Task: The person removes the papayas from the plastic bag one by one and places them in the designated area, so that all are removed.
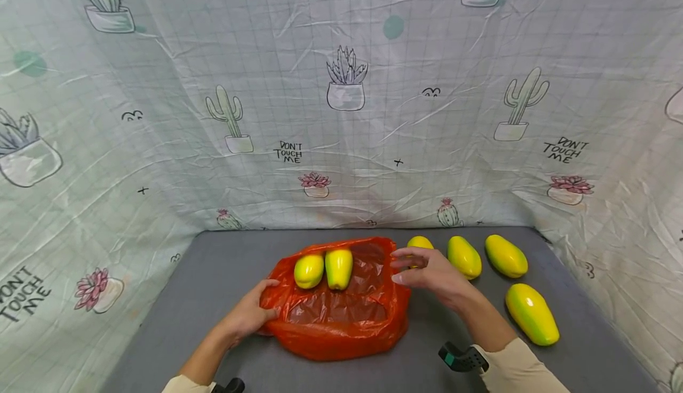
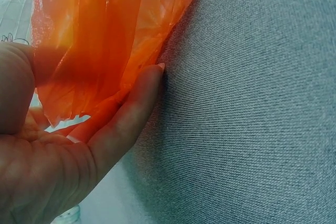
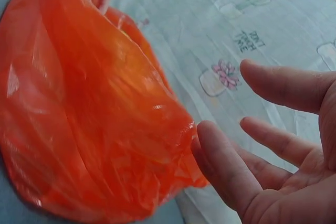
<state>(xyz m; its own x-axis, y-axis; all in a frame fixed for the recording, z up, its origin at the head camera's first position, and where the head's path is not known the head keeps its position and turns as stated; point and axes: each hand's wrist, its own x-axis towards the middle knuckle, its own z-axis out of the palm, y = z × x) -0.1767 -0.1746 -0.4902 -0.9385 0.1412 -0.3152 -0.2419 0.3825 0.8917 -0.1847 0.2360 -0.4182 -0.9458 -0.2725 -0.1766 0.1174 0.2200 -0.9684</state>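
Observation:
A red-orange plastic bag lies on the grey table with its mouth spread wide. Inside it are two yellow-green oblong fruits, which look like papayas. At the bag's left side, my left hand holds the rim; in the left wrist view the thin plastic sits between thumb and fingers. My right hand is by the right rim, fingers spread and nothing gripped. The right wrist view has its fingertips at the bag's edge; whether they touch it I cannot tell.
Right of the bag lie several more of these fruits: one partly behind my right hand, one beside it, one at the back right and one nearer my forearm. A cactus-print curtain hangs around the table.

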